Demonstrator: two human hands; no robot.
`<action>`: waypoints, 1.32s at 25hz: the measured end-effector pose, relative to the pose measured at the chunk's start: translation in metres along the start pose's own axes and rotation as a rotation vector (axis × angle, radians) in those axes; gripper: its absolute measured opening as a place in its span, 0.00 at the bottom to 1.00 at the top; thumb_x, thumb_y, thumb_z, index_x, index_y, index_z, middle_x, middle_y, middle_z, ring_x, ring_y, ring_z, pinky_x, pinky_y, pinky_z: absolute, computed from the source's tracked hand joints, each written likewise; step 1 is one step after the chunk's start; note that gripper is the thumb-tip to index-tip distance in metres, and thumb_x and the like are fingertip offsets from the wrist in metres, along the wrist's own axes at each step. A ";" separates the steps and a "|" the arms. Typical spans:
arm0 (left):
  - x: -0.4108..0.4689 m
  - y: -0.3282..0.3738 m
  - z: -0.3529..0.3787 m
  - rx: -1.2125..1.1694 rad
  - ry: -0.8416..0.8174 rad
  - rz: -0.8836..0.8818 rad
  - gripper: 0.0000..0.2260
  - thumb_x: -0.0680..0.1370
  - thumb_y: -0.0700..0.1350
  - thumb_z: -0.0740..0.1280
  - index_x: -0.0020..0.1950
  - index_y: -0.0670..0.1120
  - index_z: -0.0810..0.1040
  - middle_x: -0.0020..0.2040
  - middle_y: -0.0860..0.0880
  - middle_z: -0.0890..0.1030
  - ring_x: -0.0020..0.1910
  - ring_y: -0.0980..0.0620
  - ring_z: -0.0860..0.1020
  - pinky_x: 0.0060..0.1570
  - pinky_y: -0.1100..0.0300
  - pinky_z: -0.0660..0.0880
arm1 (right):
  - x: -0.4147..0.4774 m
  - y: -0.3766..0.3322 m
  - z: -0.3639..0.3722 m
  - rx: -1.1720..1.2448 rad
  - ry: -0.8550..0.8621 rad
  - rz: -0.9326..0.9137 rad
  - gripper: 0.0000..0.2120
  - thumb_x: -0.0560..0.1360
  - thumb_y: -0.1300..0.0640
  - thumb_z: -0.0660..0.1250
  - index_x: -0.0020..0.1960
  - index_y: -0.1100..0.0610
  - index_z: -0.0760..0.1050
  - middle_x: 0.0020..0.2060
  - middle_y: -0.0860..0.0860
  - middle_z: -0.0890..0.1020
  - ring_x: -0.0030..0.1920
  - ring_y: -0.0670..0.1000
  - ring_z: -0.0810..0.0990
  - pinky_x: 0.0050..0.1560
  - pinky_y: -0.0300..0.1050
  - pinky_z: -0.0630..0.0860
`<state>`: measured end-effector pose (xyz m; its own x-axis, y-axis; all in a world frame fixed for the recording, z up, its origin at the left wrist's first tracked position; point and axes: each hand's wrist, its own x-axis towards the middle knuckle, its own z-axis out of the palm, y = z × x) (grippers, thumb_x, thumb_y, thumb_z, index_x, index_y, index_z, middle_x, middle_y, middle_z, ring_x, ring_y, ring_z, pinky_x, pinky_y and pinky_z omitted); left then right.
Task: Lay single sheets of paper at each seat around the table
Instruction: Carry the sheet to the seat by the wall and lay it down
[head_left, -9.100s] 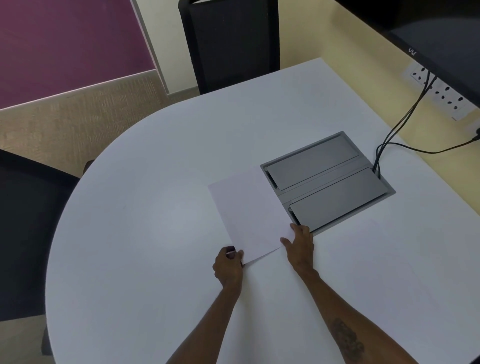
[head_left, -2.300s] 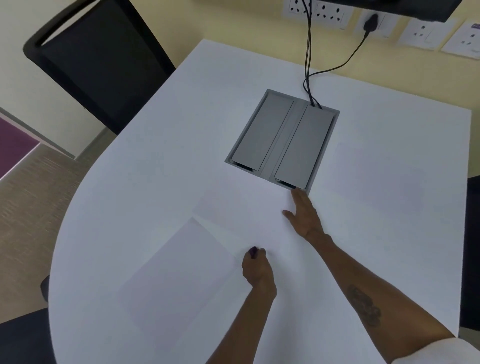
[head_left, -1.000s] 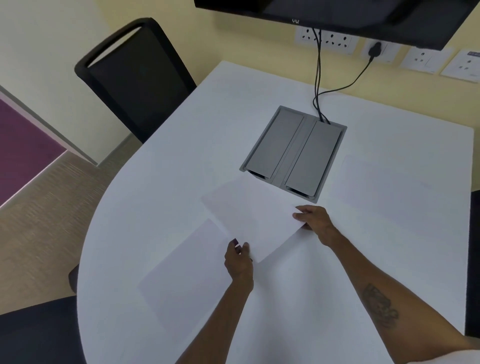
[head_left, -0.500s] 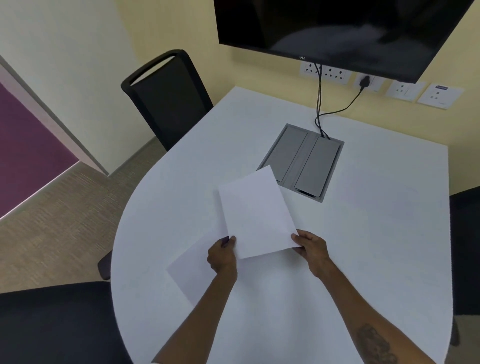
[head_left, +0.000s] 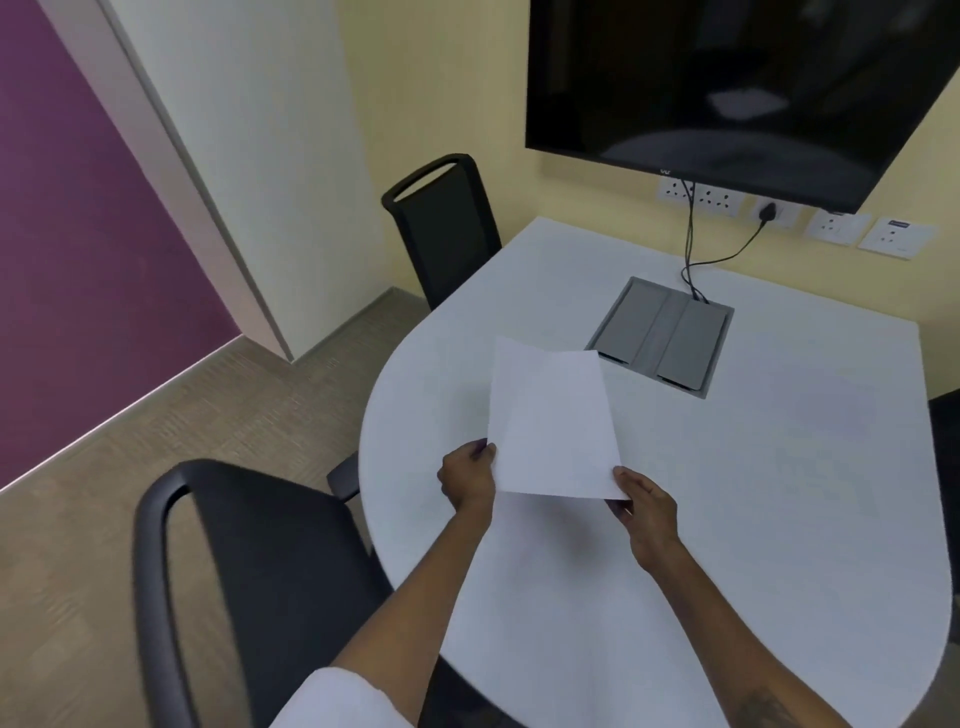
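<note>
Paper (head_left: 553, 423) held above the table (head_left: 753, 519), near side. Left hand (head_left: 467, 475) and right hand (head_left: 647, 506) each pinch a bottom corner. Light, floppy, creases easily; keep gripping both corners.

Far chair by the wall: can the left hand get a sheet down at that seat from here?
Probably yes. The left hand and right hand hold the sheet lifted, and the table looks bare towards the far chair; it may need a lean.
</note>
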<state>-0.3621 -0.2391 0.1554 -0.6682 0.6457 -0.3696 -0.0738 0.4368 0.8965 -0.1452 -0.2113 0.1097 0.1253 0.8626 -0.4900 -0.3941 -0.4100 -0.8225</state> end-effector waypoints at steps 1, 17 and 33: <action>-0.003 0.001 -0.022 -0.005 -0.002 0.030 0.10 0.77 0.41 0.70 0.57 0.42 0.85 0.53 0.44 0.86 0.53 0.45 0.82 0.51 0.60 0.75 | -0.020 0.007 0.009 0.003 -0.021 -0.005 0.11 0.75 0.64 0.70 0.57 0.65 0.79 0.54 0.58 0.83 0.55 0.55 0.80 0.46 0.42 0.82; 0.061 0.023 -0.228 0.075 -0.024 0.154 0.11 0.76 0.43 0.72 0.56 0.42 0.84 0.49 0.46 0.86 0.49 0.48 0.83 0.53 0.54 0.81 | -0.155 0.075 0.143 -0.171 -0.276 0.003 0.14 0.74 0.66 0.70 0.59 0.62 0.80 0.54 0.58 0.86 0.56 0.61 0.84 0.64 0.58 0.76; 0.259 0.084 -0.278 0.201 -0.227 0.209 0.07 0.75 0.43 0.72 0.51 0.44 0.86 0.46 0.48 0.86 0.48 0.48 0.84 0.53 0.52 0.81 | -0.128 0.117 0.330 0.002 0.010 -0.079 0.09 0.72 0.63 0.74 0.53 0.61 0.83 0.52 0.59 0.86 0.53 0.58 0.83 0.66 0.56 0.75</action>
<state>-0.7469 -0.2094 0.2024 -0.4701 0.8469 -0.2485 0.2094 0.3805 0.9008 -0.5083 -0.2722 0.1718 0.1655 0.8893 -0.4263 -0.3840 -0.3400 -0.8585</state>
